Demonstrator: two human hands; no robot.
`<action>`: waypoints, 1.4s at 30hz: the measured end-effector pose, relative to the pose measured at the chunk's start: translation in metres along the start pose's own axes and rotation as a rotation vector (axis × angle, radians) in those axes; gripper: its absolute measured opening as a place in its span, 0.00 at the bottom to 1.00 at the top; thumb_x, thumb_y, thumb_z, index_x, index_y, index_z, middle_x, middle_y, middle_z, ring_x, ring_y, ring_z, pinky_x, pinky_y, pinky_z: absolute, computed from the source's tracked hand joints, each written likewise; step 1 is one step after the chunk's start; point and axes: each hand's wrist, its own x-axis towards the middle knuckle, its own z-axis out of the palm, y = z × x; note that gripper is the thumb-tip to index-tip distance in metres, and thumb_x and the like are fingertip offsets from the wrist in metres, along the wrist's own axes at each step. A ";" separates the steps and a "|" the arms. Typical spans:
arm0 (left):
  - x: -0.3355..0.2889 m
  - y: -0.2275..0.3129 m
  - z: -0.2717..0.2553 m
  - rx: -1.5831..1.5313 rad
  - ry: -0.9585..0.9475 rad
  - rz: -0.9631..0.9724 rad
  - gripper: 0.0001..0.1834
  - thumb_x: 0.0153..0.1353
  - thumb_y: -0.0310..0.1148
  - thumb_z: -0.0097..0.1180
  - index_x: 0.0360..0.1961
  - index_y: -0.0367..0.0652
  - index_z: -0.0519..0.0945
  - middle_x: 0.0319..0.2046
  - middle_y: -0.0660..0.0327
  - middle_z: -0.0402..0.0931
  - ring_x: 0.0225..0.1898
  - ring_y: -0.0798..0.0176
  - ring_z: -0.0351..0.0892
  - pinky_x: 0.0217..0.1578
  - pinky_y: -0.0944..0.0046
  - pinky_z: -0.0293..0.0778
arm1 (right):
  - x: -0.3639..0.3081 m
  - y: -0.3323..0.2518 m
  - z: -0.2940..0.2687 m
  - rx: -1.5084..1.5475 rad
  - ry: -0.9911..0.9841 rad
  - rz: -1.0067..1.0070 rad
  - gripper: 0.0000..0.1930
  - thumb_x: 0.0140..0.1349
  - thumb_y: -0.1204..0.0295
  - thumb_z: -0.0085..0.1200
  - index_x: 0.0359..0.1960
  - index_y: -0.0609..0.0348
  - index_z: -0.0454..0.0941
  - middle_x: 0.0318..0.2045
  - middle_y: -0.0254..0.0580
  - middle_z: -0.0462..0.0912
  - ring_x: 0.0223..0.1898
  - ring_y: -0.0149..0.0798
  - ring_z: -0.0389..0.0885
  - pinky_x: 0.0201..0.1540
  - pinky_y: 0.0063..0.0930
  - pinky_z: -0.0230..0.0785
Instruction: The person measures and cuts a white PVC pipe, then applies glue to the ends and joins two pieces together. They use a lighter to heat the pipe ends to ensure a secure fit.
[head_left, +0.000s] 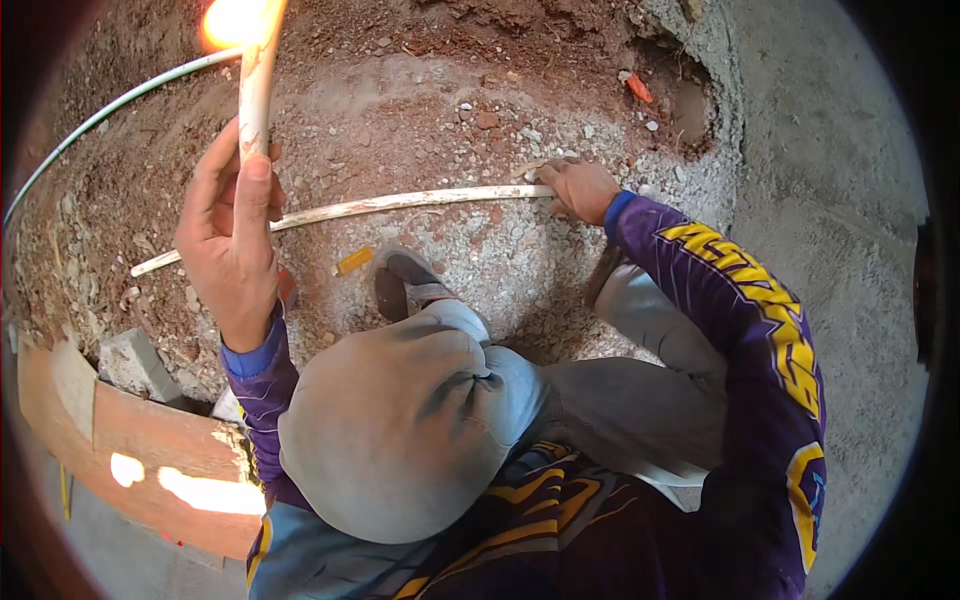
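Crumbly soil (400,130) fills the upper frame. Upper left, the left hand (230,225) grips a smudged pipe (256,105), its top seemingly lost in flame (234,22); right of centre, the right hand (580,188) clasps a long pipe (400,202), hiding its end.

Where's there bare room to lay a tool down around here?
The grey concrete, right of the pebbly dirt and the right sleeve, looks widest. That dirt has room beyond the long white pipe, between the left hand and right hand. It's crowded on the pipe's near side, with a shoe and a small yellow object.
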 end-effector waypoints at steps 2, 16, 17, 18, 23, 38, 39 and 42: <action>0.004 0.004 -0.004 0.054 -0.019 -0.024 0.20 0.75 0.33 0.57 0.63 0.34 0.77 0.40 0.62 0.80 0.36 0.72 0.75 0.36 0.70 0.72 | 0.008 0.015 0.022 0.035 0.263 -0.075 0.25 0.59 0.59 0.67 0.53 0.58 0.75 0.51 0.51 0.82 0.44 0.58 0.86 0.51 0.49 0.78; -0.002 0.057 0.030 0.246 -0.085 0.047 0.20 0.75 0.31 0.56 0.64 0.35 0.76 0.41 0.60 0.81 0.31 0.74 0.74 0.28 0.72 0.71 | -0.073 0.044 -0.154 1.111 0.536 -0.354 0.05 0.66 0.78 0.64 0.41 0.67 0.82 0.33 0.41 0.86 0.31 0.29 0.83 0.34 0.25 0.77; 0.002 0.068 0.043 0.237 -0.067 0.047 0.19 0.74 0.31 0.58 0.62 0.38 0.79 0.36 0.67 0.78 0.30 0.77 0.72 0.29 0.74 0.68 | -0.070 0.046 -0.156 1.168 0.566 -0.372 0.07 0.65 0.78 0.65 0.42 0.66 0.81 0.35 0.41 0.86 0.33 0.28 0.84 0.35 0.24 0.77; 0.005 0.074 0.047 0.251 -0.055 0.070 0.19 0.74 0.31 0.58 0.62 0.38 0.79 0.36 0.67 0.78 0.30 0.77 0.72 0.29 0.74 0.68 | -0.070 0.043 -0.161 1.164 0.584 -0.397 0.07 0.65 0.78 0.65 0.42 0.66 0.81 0.35 0.41 0.86 0.33 0.28 0.84 0.35 0.24 0.77; 0.027 0.124 0.076 0.282 -0.191 0.168 0.19 0.74 0.31 0.58 0.62 0.37 0.79 0.36 0.67 0.79 0.31 0.77 0.72 0.31 0.74 0.68 | -0.074 0.033 -0.173 1.244 0.838 -0.554 0.12 0.64 0.78 0.67 0.46 0.64 0.79 0.38 0.34 0.83 0.37 0.25 0.82 0.41 0.20 0.77; 0.082 0.147 0.161 -0.100 -0.634 -0.115 0.14 0.77 0.40 0.52 0.50 0.40 0.78 0.40 0.62 0.81 0.45 0.69 0.81 0.51 0.64 0.77 | -0.085 0.010 -0.190 1.894 0.443 -0.775 0.25 0.65 0.79 0.64 0.60 0.74 0.68 0.49 0.52 0.80 0.51 0.43 0.86 0.56 0.34 0.84; 0.081 0.149 0.164 -0.153 -0.640 -0.179 0.13 0.77 0.38 0.51 0.51 0.40 0.76 0.43 0.60 0.81 0.49 0.67 0.81 0.54 0.62 0.76 | -0.084 0.006 -0.191 1.983 0.435 -0.843 0.26 0.65 0.81 0.63 0.62 0.74 0.65 0.51 0.55 0.79 0.54 0.45 0.85 0.59 0.35 0.83; 0.078 0.146 0.165 -0.200 -0.643 -0.097 0.13 0.76 0.38 0.52 0.53 0.40 0.75 0.44 0.59 0.81 0.50 0.66 0.81 0.56 0.61 0.76 | -0.084 -0.003 -0.192 2.070 0.440 -0.834 0.27 0.65 0.83 0.62 0.63 0.73 0.64 0.55 0.55 0.78 0.58 0.47 0.82 0.63 0.37 0.80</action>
